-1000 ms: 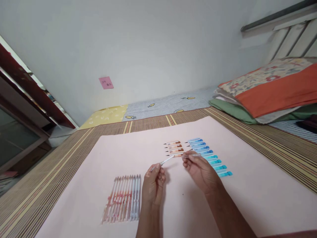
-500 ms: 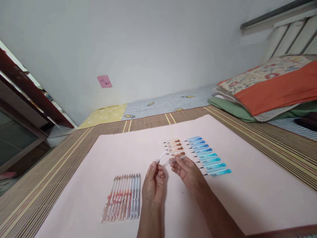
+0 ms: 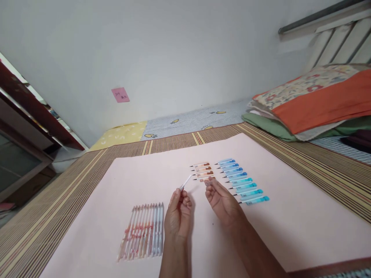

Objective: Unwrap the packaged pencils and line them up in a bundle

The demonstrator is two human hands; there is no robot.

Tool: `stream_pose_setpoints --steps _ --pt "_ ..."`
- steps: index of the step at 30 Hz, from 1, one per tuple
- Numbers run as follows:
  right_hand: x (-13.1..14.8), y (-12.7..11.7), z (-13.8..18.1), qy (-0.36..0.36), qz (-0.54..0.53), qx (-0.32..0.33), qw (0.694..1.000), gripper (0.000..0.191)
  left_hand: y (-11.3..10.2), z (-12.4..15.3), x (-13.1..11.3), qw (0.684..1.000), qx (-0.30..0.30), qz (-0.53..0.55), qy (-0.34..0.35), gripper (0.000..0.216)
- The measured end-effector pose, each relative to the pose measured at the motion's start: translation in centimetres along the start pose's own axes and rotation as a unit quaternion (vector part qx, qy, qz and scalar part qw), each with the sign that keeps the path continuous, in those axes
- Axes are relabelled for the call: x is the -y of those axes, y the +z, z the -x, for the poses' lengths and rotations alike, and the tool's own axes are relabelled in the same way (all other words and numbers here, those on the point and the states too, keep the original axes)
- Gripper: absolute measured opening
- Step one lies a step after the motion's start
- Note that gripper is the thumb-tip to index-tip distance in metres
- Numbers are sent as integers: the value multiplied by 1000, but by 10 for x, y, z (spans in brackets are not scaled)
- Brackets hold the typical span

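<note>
My left hand (image 3: pixel 179 212) pinches a slim white pen-like stick (image 3: pixel 186 182) that points up and to the right. To its right, my right hand (image 3: pixel 222 200) is closed with thumb and fingertips on a small greyish, see-through piece (image 3: pixel 208 182), mostly hidden by the fingers. Just beyond the right fingertips lies a short column of orange-brown pens (image 3: pixel 206 168) with dark pointed tips facing left. Farther right is a column of blue and turquoise pens (image 3: pixel 239 175), tips also to the left. A row of clear-barrelled pens (image 3: pixel 142 231) with reddish and grey patterns lies left of my left hand.
Everything rests on a large pale pink sheet (image 3: pixel 95 197) over a striped mat (image 3: pixel 46 193). Folded bedding with an orange edge (image 3: pixel 315 104) is piled at the back right. A pink note (image 3: pixel 120 95) sticks to the wall.
My right hand has shifted a little to the right, away from the left hand, and less of the greyish piece shows. The left hand still pinches the white stick.
</note>
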State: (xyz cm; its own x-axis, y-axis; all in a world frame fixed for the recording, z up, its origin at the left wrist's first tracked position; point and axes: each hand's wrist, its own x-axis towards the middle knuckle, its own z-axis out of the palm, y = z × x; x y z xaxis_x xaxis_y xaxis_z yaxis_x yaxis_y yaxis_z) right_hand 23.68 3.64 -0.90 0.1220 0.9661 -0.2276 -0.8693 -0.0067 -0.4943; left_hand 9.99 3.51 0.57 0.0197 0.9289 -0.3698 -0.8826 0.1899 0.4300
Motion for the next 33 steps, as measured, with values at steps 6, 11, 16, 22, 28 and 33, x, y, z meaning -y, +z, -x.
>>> stream_pose_setpoints --steps 6,11,16,22,28,33 --pt "-3 6 1 39 -63 -17 997 17 -4 -1 1 1000 22 -12 13 7" --pt "-4 5 2 37 -60 6 998 21 -7 -2 1 998 54 -28 21 6" --pt "-3 3 3 40 -85 13 996 20 -9 -3 2 998 58 -32 22 10" --pt "-1 4 4 38 -97 31 994 21 -11 -2 4 997 69 -34 17 12" --pt "-1 4 3 21 -50 36 998 35 -9 -2 4 997 65 -27 17 11" --pt "12 -17 -9 -87 208 0 974 60 -6 -2 0 1000 20 -12 11 7"
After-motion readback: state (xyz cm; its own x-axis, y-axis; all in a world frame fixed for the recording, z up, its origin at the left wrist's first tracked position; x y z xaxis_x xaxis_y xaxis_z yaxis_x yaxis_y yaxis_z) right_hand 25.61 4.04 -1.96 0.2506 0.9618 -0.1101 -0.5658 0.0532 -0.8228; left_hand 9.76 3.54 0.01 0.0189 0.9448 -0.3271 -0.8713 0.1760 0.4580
